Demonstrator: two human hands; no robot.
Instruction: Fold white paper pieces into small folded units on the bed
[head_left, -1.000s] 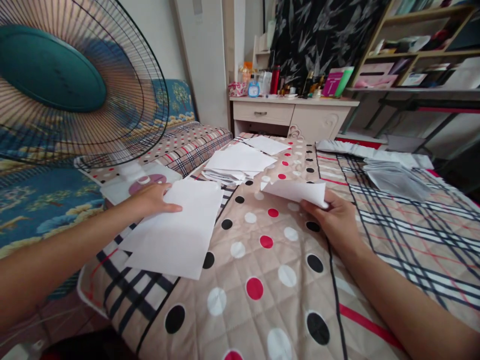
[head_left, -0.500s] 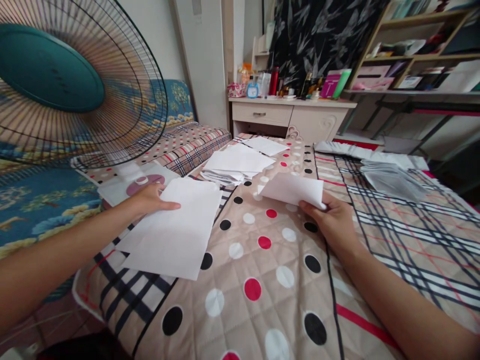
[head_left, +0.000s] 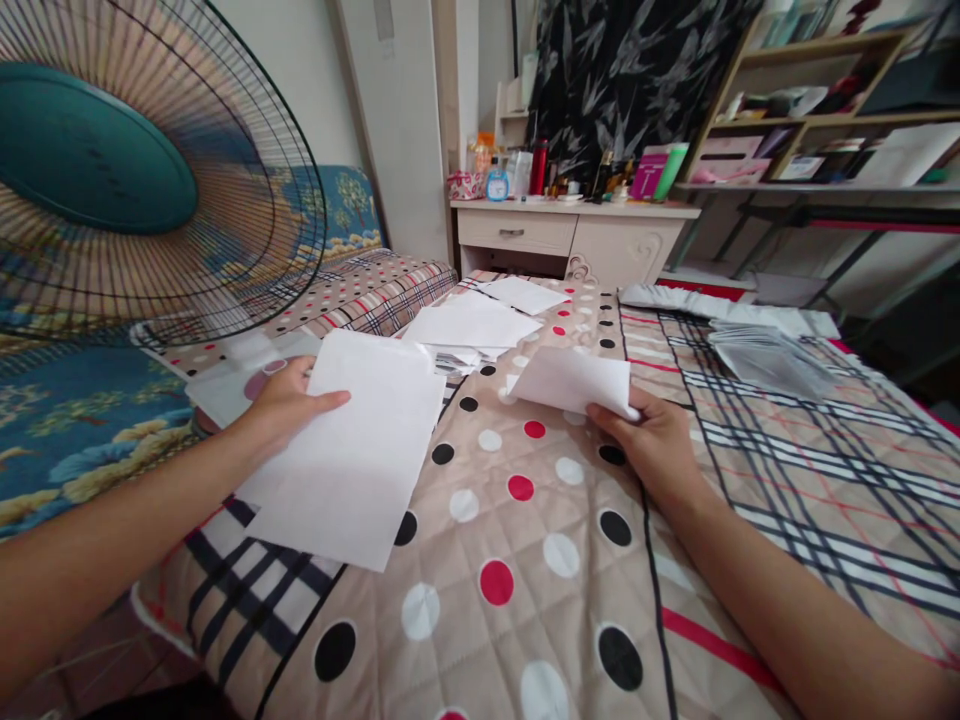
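My left hand (head_left: 289, 405) grips the far left edge of a white paper sheet (head_left: 360, 450), thumb on top and fingers underneath. A second sheet's corner shows beneath it at the left. Folded white paper (head_left: 574, 380) is pinched in my right hand (head_left: 649, 430), thumb in front and the rest of the fingers mostly behind it. Beyond both hands lies a loose pile of white papers (head_left: 472, 325), with one more sheet (head_left: 525, 294) at its far end.
The quilted, dotted and plaid bedspread (head_left: 495, 540) lies under everything. A large fan (head_left: 97, 150) stands close on the left. On the right rest a stack of greyish flat packets (head_left: 772, 360) and a long white strip (head_left: 727, 308). A white cabinet (head_left: 517, 232) stands at the back.
The sheet in my left hand has risen slightly at its far edge. My right hand keeps hold of the folded paper. The whole view has shifted a little.
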